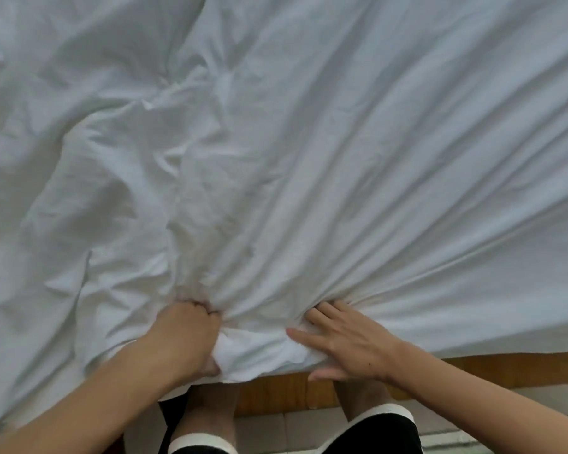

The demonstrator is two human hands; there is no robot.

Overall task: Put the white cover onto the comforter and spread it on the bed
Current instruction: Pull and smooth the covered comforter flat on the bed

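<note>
white cover bunched in the fisted left hand; right hand pinches its edge, fingers nearly straight.

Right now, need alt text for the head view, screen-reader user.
Two bare hands work the near edge of a wrinkled white fabric cover spread over a bed: the left hand grips a bunched fold, the right hand grasps the edge with long fingers. Below, a brown wooden bed frame and pale tiled floor show.

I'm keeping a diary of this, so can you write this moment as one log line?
left hand: grips bunched white cover | right hand: fingers on cover edge, thumb beneath | cover: wrinkled | step: spreading
</note>
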